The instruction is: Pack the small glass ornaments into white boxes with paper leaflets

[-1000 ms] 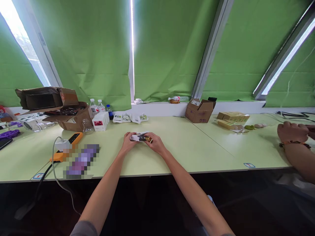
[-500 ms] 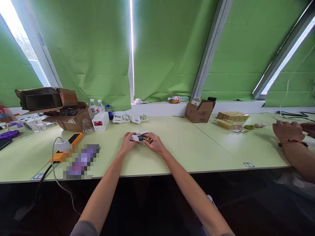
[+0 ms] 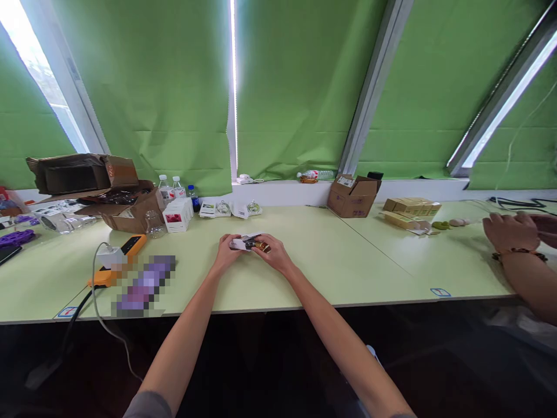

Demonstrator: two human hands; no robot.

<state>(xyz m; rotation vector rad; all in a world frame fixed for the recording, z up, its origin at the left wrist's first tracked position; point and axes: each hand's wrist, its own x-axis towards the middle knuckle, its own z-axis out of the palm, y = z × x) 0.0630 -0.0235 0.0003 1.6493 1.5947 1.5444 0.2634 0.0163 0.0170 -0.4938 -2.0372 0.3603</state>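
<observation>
Above the pale green table (image 3: 270, 290), my two hands meet over a small white carton. My left hand (image 3: 225, 254) is closed around the left side of this carton (image 3: 238, 244), whose flaps stand open towards the right. In the fingers of my right hand (image 3: 277, 255) is a small, shiny amber-and-dark object (image 3: 262, 246), like a little bottle. It lies on its side at the carton's open end. How far it reaches inside is hidden by flaps and fingers.
On the left stand white cartons (image 3: 176, 216), brown cardboard boxes (image 3: 134, 217) and an orange power strip (image 3: 136, 247) with a cable. White packs (image 3: 215, 209) lie behind my hands. A cardboard box (image 3: 353, 197) stands back right; another person's hands (image 3: 511, 232) are at far right.
My hands, the carton and the amber object keep nearly the same place. At far right, the other person's hands have shifted slightly.
</observation>
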